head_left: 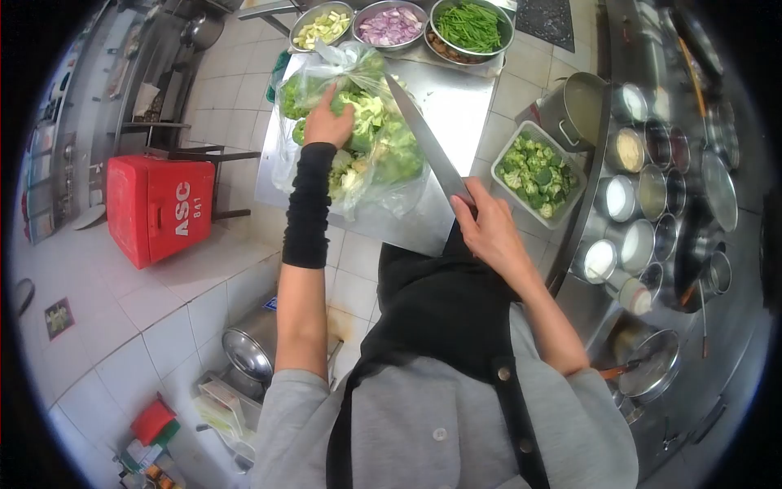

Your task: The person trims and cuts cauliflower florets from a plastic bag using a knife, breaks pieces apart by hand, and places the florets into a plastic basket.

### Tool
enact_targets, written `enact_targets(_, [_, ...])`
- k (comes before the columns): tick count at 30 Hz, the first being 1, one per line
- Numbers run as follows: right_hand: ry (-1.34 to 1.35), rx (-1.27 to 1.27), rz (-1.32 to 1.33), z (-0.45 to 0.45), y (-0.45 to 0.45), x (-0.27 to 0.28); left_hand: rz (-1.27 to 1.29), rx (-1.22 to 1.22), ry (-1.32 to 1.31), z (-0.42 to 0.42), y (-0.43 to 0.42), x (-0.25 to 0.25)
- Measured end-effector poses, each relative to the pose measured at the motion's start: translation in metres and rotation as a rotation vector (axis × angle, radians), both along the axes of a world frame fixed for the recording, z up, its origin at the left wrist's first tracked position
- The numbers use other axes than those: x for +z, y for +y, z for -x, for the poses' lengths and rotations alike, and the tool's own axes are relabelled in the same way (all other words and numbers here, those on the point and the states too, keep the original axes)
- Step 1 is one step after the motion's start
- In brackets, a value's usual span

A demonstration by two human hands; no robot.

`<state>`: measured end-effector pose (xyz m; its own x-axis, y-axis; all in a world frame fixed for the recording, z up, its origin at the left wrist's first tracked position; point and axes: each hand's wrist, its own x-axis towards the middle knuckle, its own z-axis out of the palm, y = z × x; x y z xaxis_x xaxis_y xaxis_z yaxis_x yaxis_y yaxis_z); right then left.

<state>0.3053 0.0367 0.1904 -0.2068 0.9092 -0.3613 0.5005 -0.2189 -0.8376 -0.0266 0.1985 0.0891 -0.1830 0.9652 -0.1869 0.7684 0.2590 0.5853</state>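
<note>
My right hand (490, 226) is wrapped round the handle of a large kitchen knife (425, 137), its long blade slanting up and left over the steel table (460, 106). On the table lies a clear plastic bag (342, 61) full of broccoli (371, 118), with green heads and pale stems showing. Reaching over the bag, my left hand (328, 124) rests on or just above the broccoli. Its index finger is stretched out and the thumb stands apart; the other fingers are partly hidden. Right of the table, a white plastic tub (580, 189) holds cut broccoli florets (533, 171).
Metal bowls of pale green chunks (322, 28), chopped purple onion (391, 26) and cut green beans (468, 26) line the table's far edge. A tall pot (580, 110) stands behind the tub. Several seasoning containers (619, 198) fill the right counter. A red box (147, 208) is at left.
</note>
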Motion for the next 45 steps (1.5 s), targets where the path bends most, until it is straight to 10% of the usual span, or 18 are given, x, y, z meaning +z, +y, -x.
enact_targets(8, [0.094, 0.063, -0.154, -0.01, 0.017, -0.008, -0.551, 0.236, 0.04, -0.03, -0.094, 0.01])
enact_targets(20, [-0.055, 0.431, -0.173, 0.003, 0.03, 0.009, -0.364, 0.41, -0.115, 0.007, -0.111, -0.019])
enact_targets(24, [-0.06, 0.414, -0.242, 0.004, 0.03, 0.005, -0.288, 0.428, -0.517, 0.015, -0.103, -0.011])
enact_targets(28, [-0.031, 0.359, -0.224, -0.003, 0.032, 0.002, -0.672, 0.541, -0.105, -0.055, -0.118, 0.021])
enact_targets(41, [-0.109, 0.539, -0.114, -0.007, 0.044, -0.003, -0.418, -0.021, 0.393, -0.045, -0.111, 0.036])
enact_targets(45, [-0.128, 0.559, -0.062, -0.005, 0.047, 0.01, -0.367, 0.204, 0.078, -0.038, -0.111, 0.042])
